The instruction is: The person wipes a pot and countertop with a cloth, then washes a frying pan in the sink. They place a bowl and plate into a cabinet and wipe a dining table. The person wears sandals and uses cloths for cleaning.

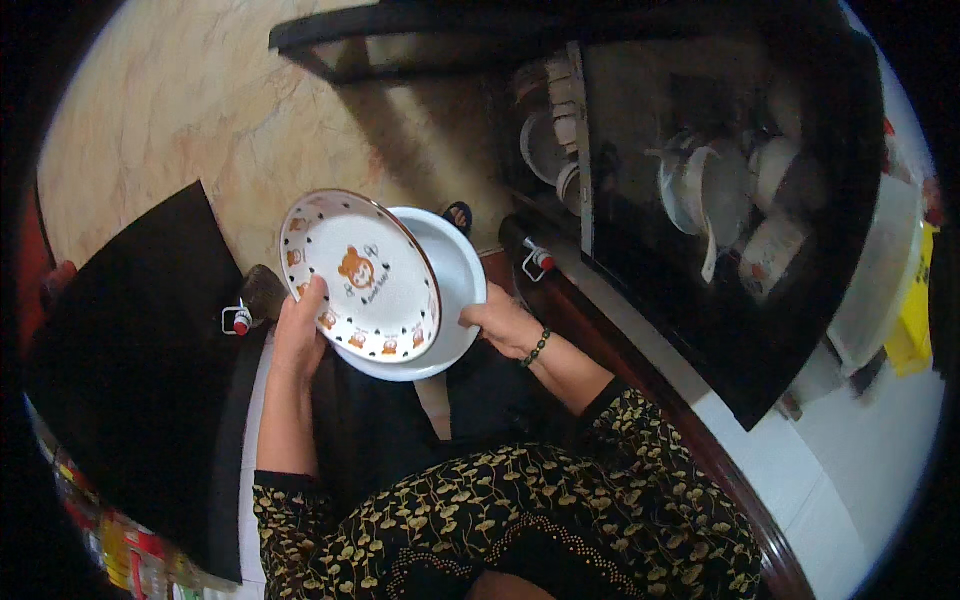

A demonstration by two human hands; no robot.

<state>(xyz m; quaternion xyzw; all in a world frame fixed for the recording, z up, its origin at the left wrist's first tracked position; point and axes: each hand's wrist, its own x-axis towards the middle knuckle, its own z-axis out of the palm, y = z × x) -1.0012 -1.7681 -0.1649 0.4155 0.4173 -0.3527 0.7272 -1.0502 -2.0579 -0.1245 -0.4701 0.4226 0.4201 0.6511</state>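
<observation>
My left hand (301, 319) grips the lower left rim of a shallow white dish (367, 281), its thumb on the inner face. Brown cartoon bears and small dark marks decorate this dish, and its rim is brown. A plain white basin (459, 277) is partly hidden behind the tilted dish. My right hand (506, 319) grips the basin's right edge, with the thumb inside. A bead bracelet (537, 348) circles the right wrist. Whether dish and basin touch is unclear.
A dark glass panel (637, 300) stands at right, with bowls (690, 187) and a ladle or spoon (707, 217) visible in it. Stacked dishes (562, 112) are beside its edge. Another black panel (142, 360) is at left. Wire loops with red parts (240, 322) flank me. A sandalled foot (457, 216) shows beyond.
</observation>
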